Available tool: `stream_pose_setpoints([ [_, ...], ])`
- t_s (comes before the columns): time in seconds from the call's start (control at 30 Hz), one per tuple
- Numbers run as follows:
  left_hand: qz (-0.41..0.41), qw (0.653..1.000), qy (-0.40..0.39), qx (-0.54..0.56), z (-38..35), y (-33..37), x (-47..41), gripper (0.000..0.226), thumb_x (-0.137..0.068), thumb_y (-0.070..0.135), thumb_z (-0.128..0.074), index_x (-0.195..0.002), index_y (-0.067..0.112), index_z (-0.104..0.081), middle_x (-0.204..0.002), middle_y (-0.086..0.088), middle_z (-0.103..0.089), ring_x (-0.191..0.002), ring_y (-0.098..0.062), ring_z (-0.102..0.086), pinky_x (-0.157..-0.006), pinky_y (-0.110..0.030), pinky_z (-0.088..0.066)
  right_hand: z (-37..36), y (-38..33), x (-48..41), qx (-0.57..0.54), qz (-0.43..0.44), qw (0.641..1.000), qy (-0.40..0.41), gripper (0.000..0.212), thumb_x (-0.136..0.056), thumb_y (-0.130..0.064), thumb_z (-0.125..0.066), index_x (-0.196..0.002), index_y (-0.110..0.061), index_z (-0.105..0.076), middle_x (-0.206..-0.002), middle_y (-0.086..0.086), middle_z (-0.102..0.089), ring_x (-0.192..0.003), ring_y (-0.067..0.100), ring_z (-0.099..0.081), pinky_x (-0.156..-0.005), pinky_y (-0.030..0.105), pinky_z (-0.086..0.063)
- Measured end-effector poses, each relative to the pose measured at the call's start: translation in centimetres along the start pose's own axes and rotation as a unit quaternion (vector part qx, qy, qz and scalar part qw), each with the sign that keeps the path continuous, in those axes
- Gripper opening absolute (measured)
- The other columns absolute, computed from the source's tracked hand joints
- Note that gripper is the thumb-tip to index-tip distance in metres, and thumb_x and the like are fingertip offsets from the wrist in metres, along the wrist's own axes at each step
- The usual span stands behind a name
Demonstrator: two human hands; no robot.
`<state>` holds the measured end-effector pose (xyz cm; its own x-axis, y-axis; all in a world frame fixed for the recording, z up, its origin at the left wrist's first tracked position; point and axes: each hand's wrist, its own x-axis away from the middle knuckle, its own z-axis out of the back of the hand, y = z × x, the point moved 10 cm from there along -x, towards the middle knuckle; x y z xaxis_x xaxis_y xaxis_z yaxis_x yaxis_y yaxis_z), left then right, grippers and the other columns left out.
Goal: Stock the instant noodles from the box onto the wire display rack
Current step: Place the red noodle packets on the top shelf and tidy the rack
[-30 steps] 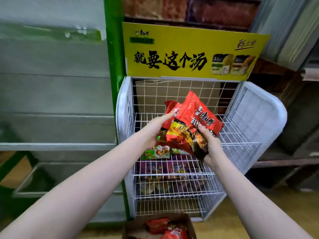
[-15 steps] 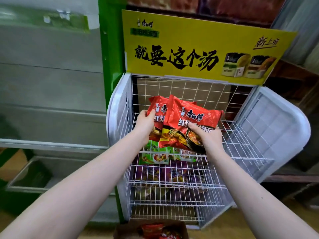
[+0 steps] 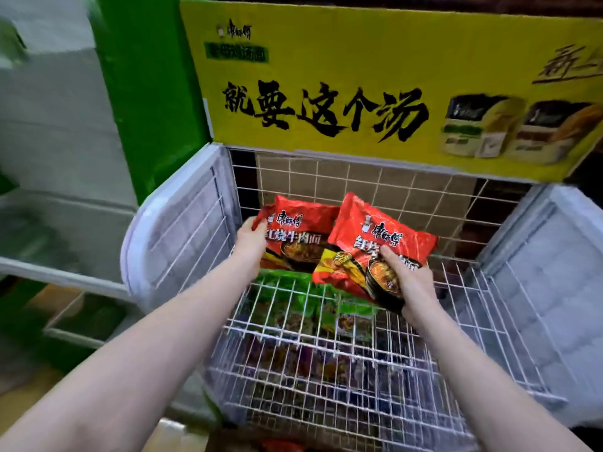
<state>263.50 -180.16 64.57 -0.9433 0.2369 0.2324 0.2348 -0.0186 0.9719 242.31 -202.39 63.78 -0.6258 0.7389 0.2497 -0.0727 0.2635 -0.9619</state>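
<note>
At the centre of the frame, over the top shelf of the wire display rack (image 3: 466, 283), two red noodle packets were held side by side. The left packet (image 3: 301, 234) was clasped at its edge in the grip of the left hand (image 3: 250, 239), the right packet (image 3: 372, 241) in that of the right hand (image 3: 413, 290). On the shelf beneath, green packets (image 3: 293, 296) were seen.
</note>
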Motion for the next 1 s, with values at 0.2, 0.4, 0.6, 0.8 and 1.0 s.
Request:
stream_pose_setpoints([
  [0.2, 0.010, 1.000, 0.012, -0.004, 0.0, 0.3, -3.2, 0.017, -0.097, 0.027, -0.049, -0.110, 0.017, -0.053, -0.090, -0.008, -0.067, -0.073, -0.019, -0.063, -0.056, -0.025, -0.054, -0.3, 0.8, -2.7, -0.001, -0.009, 1.000, -0.020, 0.049, -0.072, -0.029, -0.078, -0.115, -0.017, -0.058, -0.104, 0.006, -0.070, -0.093, 0.021, -0.067, -0.091, 0.039, -0.051],
  [0.4, 0.027, 0.999, 0.021, -0.009, 0.3, -0.7, -7.0, 0.039, -0.097, 0.035, -0.049, -0.128, 0.011, -0.047, -0.110, -0.011, -0.066, -0.099, -0.028, -0.065, -0.091, -0.048, -0.050, -0.7, 1.1, -4.8, -0.010, 0.006, 1.000, -0.009, 0.033, -0.072, -0.024, -0.077, -0.097, -0.026, -0.055, -0.098, 0.000, -0.068, -0.091, 0.019, -0.066, -0.091, 0.040, -0.050],
  [0.6, 0.018, 0.995, 0.086, -0.040, 1.9, -2.0, -8.6, 0.043, -0.098, 0.038, -0.044, -0.131, 0.011, -0.040, -0.127, -0.012, -0.057, -0.113, -0.030, -0.057, -0.100, -0.050, -0.044, -1.2, 2.4, -5.1, 0.008, 0.014, 1.000, -0.011, 0.089, -0.048, -0.046, -0.085, -0.125, -0.019, -0.050, -0.113, 0.003, -0.067, -0.102, 0.022, -0.066, -0.098, 0.047, -0.048],
  [0.8, -0.018, 0.978, 0.137, -0.158, 2.7, -0.6, -7.0, 0.060, -0.088, 0.029, -0.063, -0.135, 0.005, -0.035, -0.133, -0.017, -0.050, -0.118, -0.033, -0.053, -0.103, -0.045, -0.041, -1.5, 1.7, -5.2, 0.003, 0.017, 1.000, -0.020, 0.081, -0.052, -0.042, -0.080, -0.124, -0.018, -0.051, -0.114, 0.003, -0.066, -0.103, 0.022, -0.064, -0.099, 0.047, -0.047],
  [1.0, -0.108, 0.964, 0.159, -0.184, -0.4, 1.9, -0.7, 0.017, -0.092, 0.017, -0.056, -0.108, 0.013, -0.051, -0.111, -0.005, -0.056, -0.102, -0.024, -0.055, -0.087, -0.034, -0.043, -1.8, 1.1, -4.7, -0.001, 0.018, 1.000, -0.024, 0.073, -0.062, -0.044, -0.079, -0.125, -0.021, -0.049, -0.117, 0.000, -0.063, -0.106, 0.020, -0.062, -0.100, 0.046, -0.046],
])
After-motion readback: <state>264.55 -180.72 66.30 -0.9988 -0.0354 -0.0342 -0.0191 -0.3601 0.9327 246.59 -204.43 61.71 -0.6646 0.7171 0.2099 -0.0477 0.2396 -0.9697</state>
